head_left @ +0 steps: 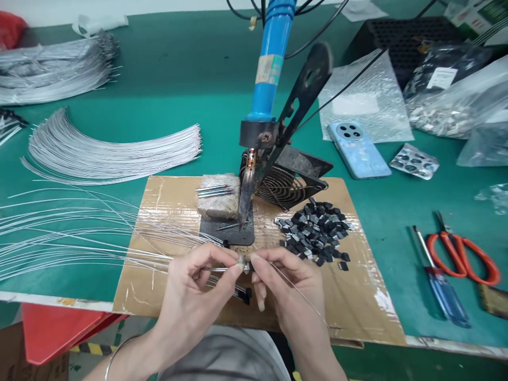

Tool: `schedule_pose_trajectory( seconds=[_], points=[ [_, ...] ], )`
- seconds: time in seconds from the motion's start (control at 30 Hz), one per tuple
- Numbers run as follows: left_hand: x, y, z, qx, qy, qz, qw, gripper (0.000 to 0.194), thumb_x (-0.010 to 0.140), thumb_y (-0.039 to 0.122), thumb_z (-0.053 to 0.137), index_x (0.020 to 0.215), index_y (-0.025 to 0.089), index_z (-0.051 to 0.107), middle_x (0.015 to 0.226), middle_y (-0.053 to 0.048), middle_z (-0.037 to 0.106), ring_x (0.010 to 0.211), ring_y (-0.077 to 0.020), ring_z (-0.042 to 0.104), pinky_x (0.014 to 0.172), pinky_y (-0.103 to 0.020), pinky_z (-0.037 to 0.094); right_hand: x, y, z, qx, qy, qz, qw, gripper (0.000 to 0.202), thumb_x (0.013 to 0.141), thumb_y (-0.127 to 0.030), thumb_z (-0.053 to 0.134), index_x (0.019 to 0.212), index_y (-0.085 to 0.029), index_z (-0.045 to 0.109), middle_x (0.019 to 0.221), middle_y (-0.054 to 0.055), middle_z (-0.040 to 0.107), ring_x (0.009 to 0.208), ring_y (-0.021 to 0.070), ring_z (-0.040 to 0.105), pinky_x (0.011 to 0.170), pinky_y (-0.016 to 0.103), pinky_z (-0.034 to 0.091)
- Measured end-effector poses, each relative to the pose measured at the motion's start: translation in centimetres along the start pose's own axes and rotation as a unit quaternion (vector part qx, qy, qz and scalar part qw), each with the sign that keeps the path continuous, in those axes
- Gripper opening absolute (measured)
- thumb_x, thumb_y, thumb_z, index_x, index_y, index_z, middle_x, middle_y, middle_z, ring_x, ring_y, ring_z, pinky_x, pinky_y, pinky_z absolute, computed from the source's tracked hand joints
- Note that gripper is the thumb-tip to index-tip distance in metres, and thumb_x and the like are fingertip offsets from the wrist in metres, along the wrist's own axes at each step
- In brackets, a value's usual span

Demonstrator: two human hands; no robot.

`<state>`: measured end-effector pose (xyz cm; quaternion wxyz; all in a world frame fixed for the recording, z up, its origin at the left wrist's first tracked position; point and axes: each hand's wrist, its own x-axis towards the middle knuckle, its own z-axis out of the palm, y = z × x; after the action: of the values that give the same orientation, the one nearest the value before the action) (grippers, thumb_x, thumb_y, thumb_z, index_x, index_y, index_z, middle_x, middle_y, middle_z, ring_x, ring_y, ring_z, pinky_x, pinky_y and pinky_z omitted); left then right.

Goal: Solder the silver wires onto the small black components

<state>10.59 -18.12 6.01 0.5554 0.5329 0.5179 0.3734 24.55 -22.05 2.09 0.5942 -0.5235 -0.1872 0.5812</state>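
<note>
Both hands are closing on one small part (246, 265): left hand (198, 283) is pinching its near-left side between thumb and index, right hand (296, 283) is pinching its dark right end. Fingers are covering most of it, so I can't tell how it's seated.

For doing this well, I'm judging: left should be holding steady as the anchor, right should be doing the fine aligning, both keeping light pressure so nothing is twisting. Fingertips should be staying clear of the iron's tip (244, 203); whether it's hot, I can't tell. Wires (91, 225) are trailing left, so watch for them snagging or tugging.

Location: the part is sitting right between the two sets of fingertips, touching both, in front of the iron and above the cardboard (369, 296) on the table (222, 106). A thin strand (297, 291) is running across the right hand; can't tell if it's being gripped. Loose connectors (317, 230) are lying beyond the right hand, untouched.
</note>
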Motion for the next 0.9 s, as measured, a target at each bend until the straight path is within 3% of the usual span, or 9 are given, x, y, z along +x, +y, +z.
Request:
schedule_pose_trajectory(
  seconds=[0.27,0.67,0.8,0.9],
  points=[
    [0.1,0.3,-0.1,-0.002,-0.005,0.005,1.000,0.014,0.083,0.009,0.072,0.072,0.018,0.072,0.079,-0.003,0.079,0.073,-0.0131,0.073,0.065,-0.017,0.055,-0.2,0.2,0.1,0.003,0.010,-0.013,1.000,0.018,0.081,-0.037,0.087,0.078,-0.021,0.080,0.057,-0.003,0.068,0.037,0.0050,0.055,0.037,0.013,0.048],
    [0.3,0.7,0.4,0.024,0.008,0.009,1.000,0.014,0.082,0.011,0.071,0.070,0.018,0.070,0.077,-0.002,0.079,0.072,-0.0115,0.073,0.064,-0.015,0.054,-0.3,0.6,0.1,-0.009,0.009,-0.029,0.999,0.016,0.085,-0.037,0.083,0.080,-0.022,0.078,0.058,-0.004,0.066,0.038,0.0055,0.054,0.037,0.015,0.045],
    [0.5,0.6,0.5,0.016,0.011,-0.002,1.000,0.013,0.080,0.012,0.072,0.069,0.017,0.069,0.076,-0.003,0.079,0.072,-0.0131,0.073,0.065,-0.017,0.056,-0.6,0.5,-0.1,-0.105,0.024,-0.107,0.988,0.016,0.095,-0.038,0.072,0.090,-0.025,0.080,0.064,-0.005,0.058,0.046,0.0065,0.052,0.045,0.019,0.043],
    [0.7,0.6,0.4,0.035,0.028,-0.008,0.999,0.012,0.079,0.013,0.072,0.068,0.017,0.069,0.077,-0.004,0.078,0.072,-0.0142,0.073,0.063,-0.019,0.055,-1.2,-0.1,0.0,-0.178,0.041,-0.175,0.967,0.032,0.106,-0.041,0.050,0.109,-0.029,0.080,0.078,-0.002,0.056,0.060,0.0098,0.053,0.057,0.025,0.045]
  ],
)
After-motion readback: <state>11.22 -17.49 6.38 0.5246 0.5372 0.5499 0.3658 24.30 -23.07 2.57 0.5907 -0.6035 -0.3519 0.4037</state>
